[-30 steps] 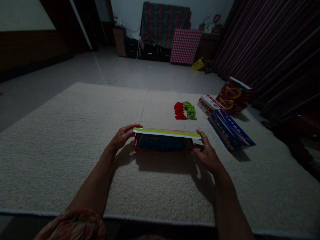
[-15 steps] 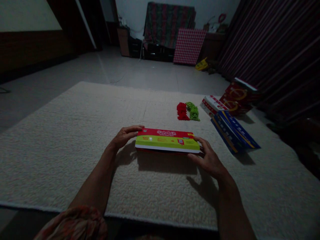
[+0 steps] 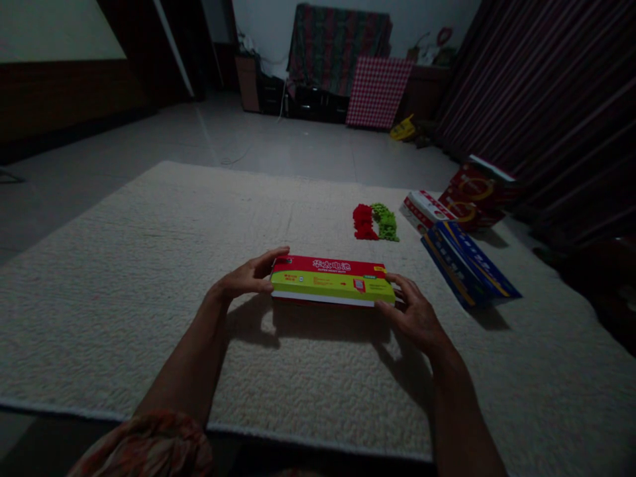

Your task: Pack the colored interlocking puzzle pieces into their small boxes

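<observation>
A long, flat battery box, red and lime green with white lettering, lies crosswise between my hands, a shadow beneath its near edge. My left hand grips its left end, thumb at the near corner and fingers at the far one. At the right end, my right hand holds the box with the thumb on the near edge and the fingers behind. Beyond the box lie a red bunch and a green bunch of small bumpy pieces, too small to make out.
On the pale quilted mat, to the right, stand a blue folded carton, a white and red box and dark red boxes. A dark striped curtain hangs at the right. Covered furniture stands at the back wall.
My left thumb has come down to the box's near left corner. The box has tilted slightly, its white near edge showing less. My right hand keeps its hold.
</observation>
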### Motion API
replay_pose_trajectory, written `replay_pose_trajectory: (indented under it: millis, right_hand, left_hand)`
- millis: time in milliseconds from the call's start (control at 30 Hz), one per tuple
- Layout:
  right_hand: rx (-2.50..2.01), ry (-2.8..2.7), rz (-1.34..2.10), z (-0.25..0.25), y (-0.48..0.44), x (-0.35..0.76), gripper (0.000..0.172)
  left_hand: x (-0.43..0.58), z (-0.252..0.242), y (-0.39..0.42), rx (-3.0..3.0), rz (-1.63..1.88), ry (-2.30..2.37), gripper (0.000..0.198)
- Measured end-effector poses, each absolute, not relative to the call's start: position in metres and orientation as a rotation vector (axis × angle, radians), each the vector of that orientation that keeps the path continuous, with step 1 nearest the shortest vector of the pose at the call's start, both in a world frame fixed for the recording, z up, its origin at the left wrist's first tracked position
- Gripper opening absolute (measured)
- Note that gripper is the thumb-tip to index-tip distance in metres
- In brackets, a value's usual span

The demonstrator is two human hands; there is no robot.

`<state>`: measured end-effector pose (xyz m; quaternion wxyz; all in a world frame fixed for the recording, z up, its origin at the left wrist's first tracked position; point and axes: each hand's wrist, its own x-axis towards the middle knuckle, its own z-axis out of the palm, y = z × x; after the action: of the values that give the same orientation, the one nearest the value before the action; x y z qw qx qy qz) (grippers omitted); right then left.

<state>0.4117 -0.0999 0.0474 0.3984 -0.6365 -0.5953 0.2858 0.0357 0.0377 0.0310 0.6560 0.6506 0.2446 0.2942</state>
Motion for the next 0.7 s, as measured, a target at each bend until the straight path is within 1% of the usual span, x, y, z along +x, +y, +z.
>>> replay_pose_trajectory:
  millis: [133,333,467,700]
  right_hand:
    - [-1.613,-1.489,0.696,0.045,-0.099,0.411,0.059]
    - [-1.633,-1.482,0.673,0.05,-0.097,0.408,0.058]
    - [-1.642,-1.468,0.633,0.053,-0.095,0.405,0.057]
    - [-1.651,-1.462,0.629,0.052,-0.092,0.404,0.058]
  left_hand:
    - [0.037,0.033,0.039,1.62,0.662,0.645,0.078]
    - [0.043,0.034,0.04,1.62,0.73,0.719,0.067]
    - [0.045,0.032,0.039,1.615,0.759,0.714,0.064]
    - [0.046,0.041,0.037,1.771,0.779,0.841,0.05]
